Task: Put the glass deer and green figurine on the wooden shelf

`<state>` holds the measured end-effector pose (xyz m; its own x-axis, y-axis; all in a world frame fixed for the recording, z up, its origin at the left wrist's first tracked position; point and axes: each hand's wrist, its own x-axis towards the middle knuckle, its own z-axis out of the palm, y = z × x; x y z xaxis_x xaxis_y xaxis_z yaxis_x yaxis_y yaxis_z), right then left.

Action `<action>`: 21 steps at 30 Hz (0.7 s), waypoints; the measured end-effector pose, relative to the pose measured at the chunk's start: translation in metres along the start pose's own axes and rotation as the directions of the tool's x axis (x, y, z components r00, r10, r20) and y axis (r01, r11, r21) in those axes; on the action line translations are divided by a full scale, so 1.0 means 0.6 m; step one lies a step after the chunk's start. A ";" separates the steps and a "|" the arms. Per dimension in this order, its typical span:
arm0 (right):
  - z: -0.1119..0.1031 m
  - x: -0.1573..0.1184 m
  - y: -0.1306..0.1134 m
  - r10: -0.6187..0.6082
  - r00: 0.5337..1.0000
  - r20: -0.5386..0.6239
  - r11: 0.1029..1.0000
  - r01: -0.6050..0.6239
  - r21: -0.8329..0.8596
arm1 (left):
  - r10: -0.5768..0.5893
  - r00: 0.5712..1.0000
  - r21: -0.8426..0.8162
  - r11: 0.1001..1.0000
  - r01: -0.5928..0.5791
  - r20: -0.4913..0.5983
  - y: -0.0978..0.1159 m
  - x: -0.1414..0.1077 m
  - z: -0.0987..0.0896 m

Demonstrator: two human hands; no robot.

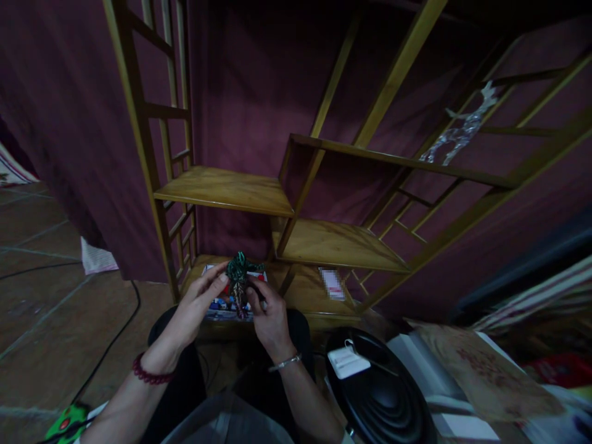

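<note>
Between my two hands is a small dark figurine (238,280), green at the top and brownish lower down. From the left, my left hand (206,295) grips it with the thumb on its side. My right hand (268,311) closes on its lower right side, with some fingers hidden behind it. Beneath the figurine, a shallow box (217,311) with red, blue and white small items sits at the front of the lowest shelf. The box is partly covered by my hands, so its contents are hard to make out.
A wooden display shelf (222,188) rises ahead, with a clear deer ornament (457,135) on its right. A blurred card (332,283) lies on the lowest board. At my right stand a round black object (383,394) bearing a white item (348,362), and boxes (485,370).
</note>
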<state>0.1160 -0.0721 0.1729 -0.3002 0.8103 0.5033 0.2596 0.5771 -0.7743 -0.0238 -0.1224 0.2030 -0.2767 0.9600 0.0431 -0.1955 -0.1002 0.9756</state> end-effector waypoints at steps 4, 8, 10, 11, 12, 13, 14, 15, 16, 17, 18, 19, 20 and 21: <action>-0.013 0.000 -0.002 -0.027 0.998 -0.052 0.996 0.023 -0.081 | -0.006 0.999 -0.038 0.999 0.007 0.033 0.006 -0.003 0.015; -0.033 -0.001 -0.005 -0.040 0.995 -0.087 0.991 0.028 -0.133 | -0.006 0.999 -0.004 1.000 0.006 0.041 0.013 -0.003 0.032; -0.043 -0.001 -0.005 -0.038 0.993 -0.108 0.990 0.022 -0.142 | -0.009 0.998 0.013 1.000 0.008 0.066 0.014 -0.001 0.041; -0.048 -0.002 -0.004 -0.036 0.992 -0.117 0.990 0.019 -0.141 | -0.007 0.996 0.023 1.000 0.005 0.086 0.015 0.000 0.045; -0.053 -0.002 -0.003 -0.032 0.992 -0.122 0.990 0.015 -0.138 | -0.006 0.994 0.035 0.999 0.002 0.106 0.015 0.001 0.049; -0.057 -0.002 -0.002 -0.027 0.991 -0.129 0.991 0.010 -0.134 | -0.008 0.992 0.046 0.999 0.003 0.126 0.016 0.002 0.054; -0.061 -0.003 -0.001 -0.021 0.990 -0.138 0.992 0.003 -0.128 | -0.014 0.989 0.055 0.998 0.006 0.144 0.017 0.003 0.060; -0.065 -0.003 0.000 -0.011 0.989 -0.148 0.992 -0.007 -0.122 | -0.020 0.987 0.060 0.998 0.010 0.159 0.018 0.004 0.065; -0.070 -0.003 0.001 0.000 0.988 -0.155 0.993 -0.018 -0.118 | -0.021 0.986 0.061 0.998 0.011 0.167 0.020 0.005 0.071; -0.074 -0.003 0.001 0.010 0.987 -0.160 0.993 -0.028 -0.114 | -0.019 0.985 0.059 0.998 0.009 0.174 0.022 0.006 0.078; -0.079 -0.003 0.001 0.017 0.986 -0.166 0.993 -0.037 -0.114 | -0.015 0.984 0.054 0.999 0.005 0.180 0.023 0.006 0.084; -0.084 -0.003 0.001 0.022 0.985 -0.172 0.992 -0.043 -0.115 | -0.011 0.983 0.047 0.999 0.003 0.185 0.024 0.007 0.090; -0.090 -0.002 0.000 0.024 0.984 -0.176 0.992 -0.045 -0.119 | -0.010 0.982 0.035 0.999 0.003 0.191 0.025 0.008 0.096; -0.096 -0.002 0.000 0.022 0.983 -0.181 0.992 -0.045 -0.121 | -0.010 0.980 0.020 1.000 0.006 0.198 0.026 0.008 0.102</action>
<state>0.1689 -0.0673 0.1946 -0.1231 0.8281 0.5470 0.3821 0.5482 -0.7440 0.0292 -0.1033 0.2315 -0.0835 0.9936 0.0756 -0.1778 -0.0895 0.9800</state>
